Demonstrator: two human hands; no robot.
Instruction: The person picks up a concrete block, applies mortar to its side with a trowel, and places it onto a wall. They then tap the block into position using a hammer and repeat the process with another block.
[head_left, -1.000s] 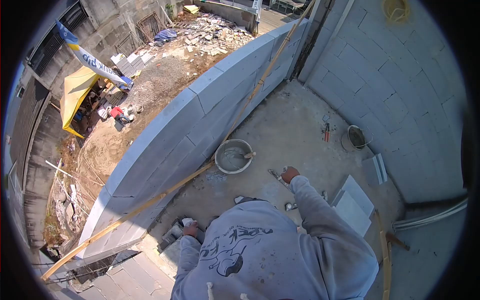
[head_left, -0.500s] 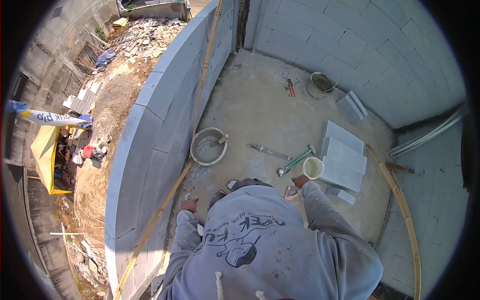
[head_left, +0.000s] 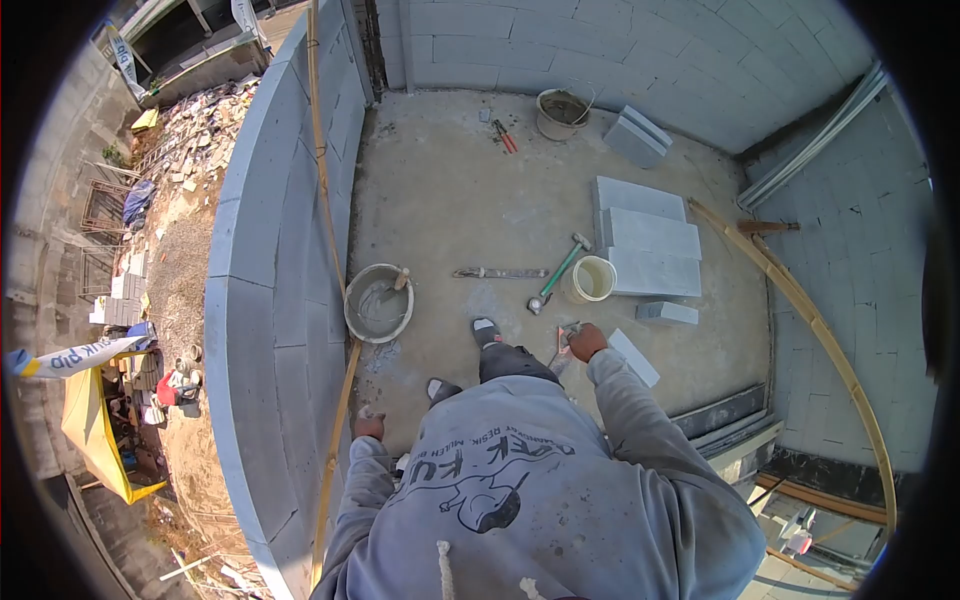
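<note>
My right hand [head_left: 588,342] is low in front of me, fingers closed at the handle of a trowel [head_left: 561,361] whose flat blade points toward my legs. To the left, beside the block wall, my left hand [head_left: 370,424] is curled; a small pale spot shows at its fingertips, too small to name. A round tub of grey mortar [head_left: 380,339] stands ahead of that hand, with a stick-like handle on its rim. Beyond my right hand are a cream bucket [head_left: 612,280] and a green-handled hammer [head_left: 562,272].
Stacked light blocks [head_left: 650,240] lie right of the bucket, with a smaller block [head_left: 667,313] nearby. A long flat tool [head_left: 500,273] lies on the floor. Farther back are red-handled pliers [head_left: 506,137] and another bucket [head_left: 562,114]. A low block wall [head_left: 265,270] borders a drop on the left.
My right hand has moved from beside the cream bucket to the trowel. My left hand stays low at the left. The view has turned, showing more floor at the right.
</note>
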